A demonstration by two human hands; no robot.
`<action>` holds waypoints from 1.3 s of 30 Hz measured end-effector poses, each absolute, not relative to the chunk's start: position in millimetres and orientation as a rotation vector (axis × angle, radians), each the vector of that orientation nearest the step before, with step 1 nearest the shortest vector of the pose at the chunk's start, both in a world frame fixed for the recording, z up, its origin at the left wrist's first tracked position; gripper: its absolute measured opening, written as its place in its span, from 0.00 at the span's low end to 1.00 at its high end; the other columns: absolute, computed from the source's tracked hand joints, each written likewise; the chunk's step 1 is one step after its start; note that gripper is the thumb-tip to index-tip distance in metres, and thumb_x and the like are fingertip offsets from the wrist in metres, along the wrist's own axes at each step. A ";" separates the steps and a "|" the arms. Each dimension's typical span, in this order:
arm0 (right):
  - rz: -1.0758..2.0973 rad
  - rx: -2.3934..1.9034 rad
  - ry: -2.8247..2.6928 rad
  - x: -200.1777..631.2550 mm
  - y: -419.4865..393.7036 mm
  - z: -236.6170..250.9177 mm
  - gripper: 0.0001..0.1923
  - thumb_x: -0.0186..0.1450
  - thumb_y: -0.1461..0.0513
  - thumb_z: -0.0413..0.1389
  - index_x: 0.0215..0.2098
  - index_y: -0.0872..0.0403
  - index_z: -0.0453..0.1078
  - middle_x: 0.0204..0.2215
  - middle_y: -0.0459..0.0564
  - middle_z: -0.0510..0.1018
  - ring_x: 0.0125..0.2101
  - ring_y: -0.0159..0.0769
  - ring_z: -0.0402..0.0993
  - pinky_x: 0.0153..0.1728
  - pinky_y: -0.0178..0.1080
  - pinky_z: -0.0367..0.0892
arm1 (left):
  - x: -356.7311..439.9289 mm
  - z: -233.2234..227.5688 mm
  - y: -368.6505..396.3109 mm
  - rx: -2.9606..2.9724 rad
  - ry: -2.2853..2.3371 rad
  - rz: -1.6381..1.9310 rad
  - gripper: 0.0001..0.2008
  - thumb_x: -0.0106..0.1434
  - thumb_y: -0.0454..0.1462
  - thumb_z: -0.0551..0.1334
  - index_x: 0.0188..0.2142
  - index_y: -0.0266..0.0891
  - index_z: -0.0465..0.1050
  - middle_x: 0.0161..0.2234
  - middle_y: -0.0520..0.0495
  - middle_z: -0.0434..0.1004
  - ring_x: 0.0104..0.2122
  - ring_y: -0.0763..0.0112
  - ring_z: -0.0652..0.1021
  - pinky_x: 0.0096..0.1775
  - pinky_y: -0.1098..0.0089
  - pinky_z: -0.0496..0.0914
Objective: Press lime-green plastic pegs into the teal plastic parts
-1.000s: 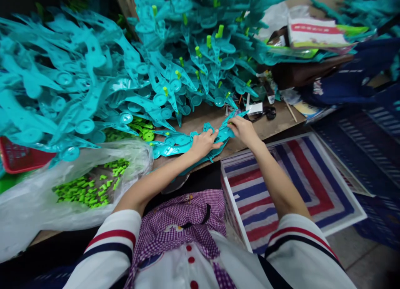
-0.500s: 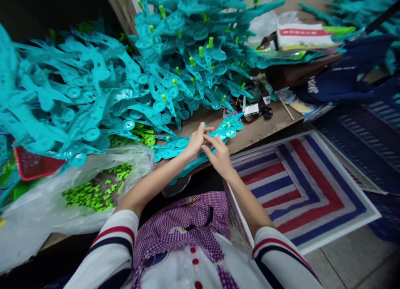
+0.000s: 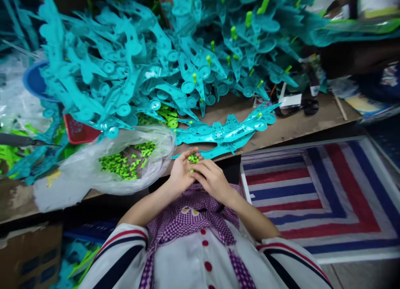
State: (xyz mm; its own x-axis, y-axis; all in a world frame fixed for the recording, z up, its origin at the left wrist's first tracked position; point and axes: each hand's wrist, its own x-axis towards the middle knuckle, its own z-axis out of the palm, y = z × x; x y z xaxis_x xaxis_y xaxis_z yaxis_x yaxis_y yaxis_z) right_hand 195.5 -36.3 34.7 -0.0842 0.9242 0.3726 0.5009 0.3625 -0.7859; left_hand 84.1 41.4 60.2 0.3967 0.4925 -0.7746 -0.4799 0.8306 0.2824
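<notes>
My left hand is cupped palm up, holding several small green plastic pieces. My right hand reaches over that palm, its fingertips closed together at one green piece. Both hands are just in front of the bench edge, above my lap. Beyond them a long teal plastic moulded part lies along the bench edge, with a curved body, round discs and a pointed end. To the left, an open clear plastic bag contains many more of the loose green pieces.
Large heaps of teal plastic parts cover the back of the bench. A red basket and a blue bowl stand at the left. Dark glasses lie at the right. A box with a striped cover stands below the bench, right.
Both hands have drawn back from over the teal part towards my body, and the green pieces in the left palm now show. The view has swung left and down.
</notes>
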 end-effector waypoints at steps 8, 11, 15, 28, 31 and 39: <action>0.620 -1.109 -2.059 188.7 -37.9 45.9 0.12 0.72 0.56 0.48 0.46 0.44 0.73 0.39 0.47 0.79 0.42 0.39 0.77 0.43 0.40 0.76 | 60.5 71.7 19.3 -0.026 1.123 0.595 0.16 0.68 0.33 0.48 0.29 0.38 0.72 0.26 0.49 0.73 0.24 0.76 0.75 0.25 0.77 0.71; 0.518 -1.178 -1.915 217.2 -26.5 60.6 0.10 0.71 0.61 0.50 0.43 0.49 0.74 0.36 0.50 0.79 0.38 0.39 0.77 0.39 0.41 0.75 | 95.5 75.9 35.7 0.230 1.023 0.666 0.16 0.70 0.36 0.48 0.30 0.40 0.71 0.27 0.50 0.71 0.26 0.76 0.74 0.28 0.76 0.71; 0.499 -1.396 -1.314 272.7 -15.5 67.5 0.07 0.68 0.57 0.56 0.41 0.48 0.74 0.32 0.47 0.80 0.30 0.34 0.77 0.33 0.39 0.75 | 164.9 71.9 69.4 1.049 1.038 0.880 0.13 0.70 0.43 0.54 0.34 0.41 0.72 0.32 0.49 0.72 0.31 0.73 0.74 0.35 0.72 0.69; 0.353 -1.686 -0.953 369.9 -19.8 -3.4 0.15 0.71 0.49 0.48 0.41 0.50 0.67 0.36 0.50 0.81 0.37 0.38 0.78 0.42 0.44 0.73 | 215.7 35.9 111.3 2.513 1.125 0.050 0.22 0.61 0.51 0.65 0.49 0.41 0.75 0.47 0.41 0.73 0.45 0.56 0.76 0.44 0.65 0.68; 0.308 -1.758 -1.198 359.2 -16.8 -24.9 0.16 0.73 0.51 0.45 0.47 0.50 0.69 0.47 0.54 0.79 0.50 0.43 0.75 0.52 0.50 0.69 | 214.1 44.1 119.6 2.549 1.168 0.140 0.24 0.62 0.53 0.62 0.51 0.42 0.74 0.46 0.42 0.73 0.46 0.57 0.76 0.43 0.67 0.68; 0.306 -1.735 -1.190 337.2 -31.1 -38.0 0.13 0.70 0.53 0.51 0.44 0.49 0.73 0.44 0.54 0.80 0.48 0.45 0.76 0.51 0.52 0.70 | 233.7 25.6 136.9 2.619 1.332 0.105 0.32 0.65 0.52 0.60 0.63 0.39 0.63 0.51 0.35 0.70 0.47 0.50 0.76 0.40 0.66 0.67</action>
State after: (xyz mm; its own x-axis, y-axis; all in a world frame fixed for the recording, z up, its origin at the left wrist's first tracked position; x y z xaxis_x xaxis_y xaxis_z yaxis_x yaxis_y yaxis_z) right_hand 337.2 -31.1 -38.0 0.4897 0.8200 0.2964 0.5754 -0.0485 -0.8164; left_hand 233.7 136.9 25.6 0.5909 0.8063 -0.0274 0.7920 -0.5732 0.2103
